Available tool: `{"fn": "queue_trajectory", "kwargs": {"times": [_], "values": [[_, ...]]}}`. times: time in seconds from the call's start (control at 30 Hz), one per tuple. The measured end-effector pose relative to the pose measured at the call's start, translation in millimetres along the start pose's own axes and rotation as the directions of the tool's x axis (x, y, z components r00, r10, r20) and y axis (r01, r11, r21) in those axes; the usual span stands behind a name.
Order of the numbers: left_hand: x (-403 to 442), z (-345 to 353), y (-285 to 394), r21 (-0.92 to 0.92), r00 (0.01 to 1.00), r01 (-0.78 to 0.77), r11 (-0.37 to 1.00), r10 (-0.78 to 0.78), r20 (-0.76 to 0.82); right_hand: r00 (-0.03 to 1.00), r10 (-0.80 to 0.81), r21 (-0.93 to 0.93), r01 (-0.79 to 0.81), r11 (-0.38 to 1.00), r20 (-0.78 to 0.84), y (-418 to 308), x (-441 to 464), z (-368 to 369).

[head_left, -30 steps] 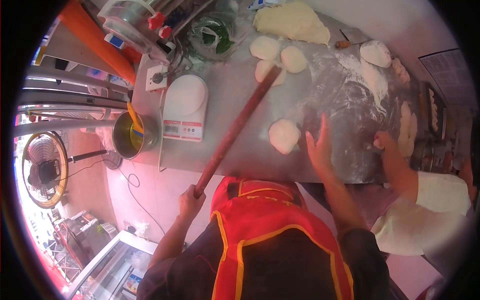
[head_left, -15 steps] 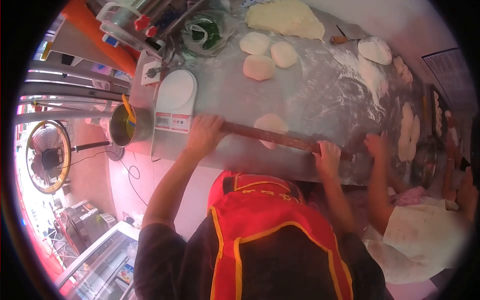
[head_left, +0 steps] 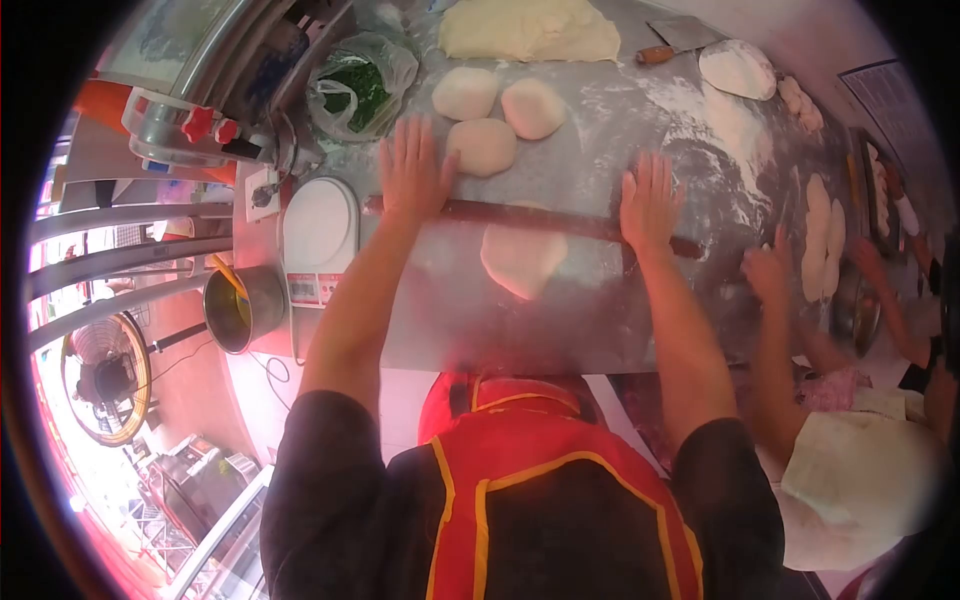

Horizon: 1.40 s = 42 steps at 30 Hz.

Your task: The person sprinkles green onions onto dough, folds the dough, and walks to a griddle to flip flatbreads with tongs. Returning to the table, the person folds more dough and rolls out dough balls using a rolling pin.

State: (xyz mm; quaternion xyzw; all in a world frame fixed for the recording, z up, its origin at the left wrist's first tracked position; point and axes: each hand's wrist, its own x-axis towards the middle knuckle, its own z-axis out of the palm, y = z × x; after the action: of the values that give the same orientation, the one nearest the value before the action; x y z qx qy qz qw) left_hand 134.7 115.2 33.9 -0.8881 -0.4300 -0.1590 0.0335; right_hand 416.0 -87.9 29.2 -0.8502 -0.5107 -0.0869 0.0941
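A dark wooden rolling pin [head_left: 540,217] lies crosswise over the far part of a flattened dough round [head_left: 522,262]. My left hand [head_left: 412,170] rests on the pin near its left end, palm down, with fingers stretched out. Toward the right end, my right hand [head_left: 650,200] presses flat on the same pin, its fingers also straight. Beyond the pin sit three dough rounds, the closest one [head_left: 481,147] just right of my left hand. A large pale dough slab [head_left: 530,30] lies at the table's far side.
A white scale [head_left: 320,225] and a metal pot [head_left: 243,308] stand at the left. Behind them is a bag of chopped greens [head_left: 360,95]. A scraper [head_left: 656,54], a floured dough piece [head_left: 737,70] and dough strips [head_left: 822,240] lie right. A co-worker's hand [head_left: 768,270] is near the strips.
The pin has swung from upright in my left hand to level across the dough and moved away from me. Both hands have opened flat on it. The dough round looks larger.
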Motion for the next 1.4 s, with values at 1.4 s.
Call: {"fn": "queue_trajectory", "kwargs": {"times": [1.4], "values": [[-204.4, -100.7, 28.4, -0.252, 0.996, 0.02, 0.967, 0.002, 0.087, 0.891, -0.216, 0.548, -0.043, 0.835, 0.399, -24.6, -92.5, -56.4]]}}
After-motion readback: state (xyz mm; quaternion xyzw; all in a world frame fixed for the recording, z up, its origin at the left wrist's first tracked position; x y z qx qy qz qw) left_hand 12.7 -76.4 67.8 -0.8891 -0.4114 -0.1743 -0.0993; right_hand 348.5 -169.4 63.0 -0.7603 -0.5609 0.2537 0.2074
